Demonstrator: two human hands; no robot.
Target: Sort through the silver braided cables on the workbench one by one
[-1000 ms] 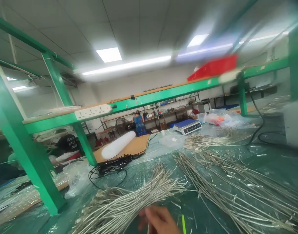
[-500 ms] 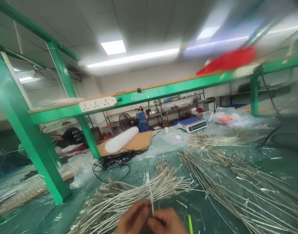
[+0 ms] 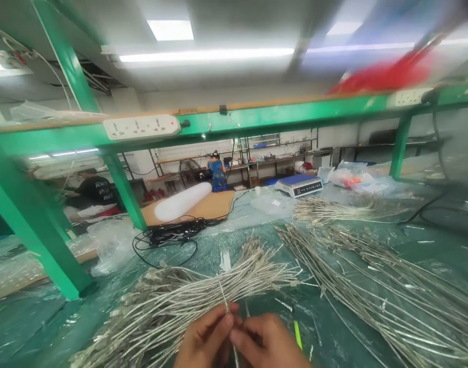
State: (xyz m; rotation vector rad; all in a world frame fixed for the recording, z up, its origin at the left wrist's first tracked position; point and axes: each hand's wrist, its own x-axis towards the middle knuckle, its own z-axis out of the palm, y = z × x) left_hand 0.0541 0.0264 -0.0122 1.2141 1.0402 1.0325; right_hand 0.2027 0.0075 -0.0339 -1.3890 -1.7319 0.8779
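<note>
A thin silvery cable (image 3: pixel 223 292) stands up from between my two hands at the bottom middle of the head view. My left hand (image 3: pixel 205 340) is closed, pinching the cable between thumb and fingertips. Right beside it, my right hand (image 3: pixel 272 340) is closed too, its thumb and fingers against the lower part of the same cable. The fingertips of both hands nearly meet and partly hide what they grip. Just beyond the hands lies a large bundle of similar cables (image 3: pixel 180 301). A bright yellow-green stick-like object (image 3: pixel 298 335) lies close to my right hand.
More cable bundles (image 3: pixel 333 286) spread to the right, with another (image 3: pixel 329 209) behind. A digital scale (image 3: pixel 301 185) sits farther back beside plastic bags (image 3: pixel 351 176). Black cords (image 3: pixel 176 232) and a white roll (image 3: pixel 183 201) lie left. A green frame (image 3: pixel 234 122) crosses overhead; people are beyond.
The view has tipped downward, so the bench and frame appear higher. Both hands have stayed together on the cable, whose upper end now leans more to the left.
</note>
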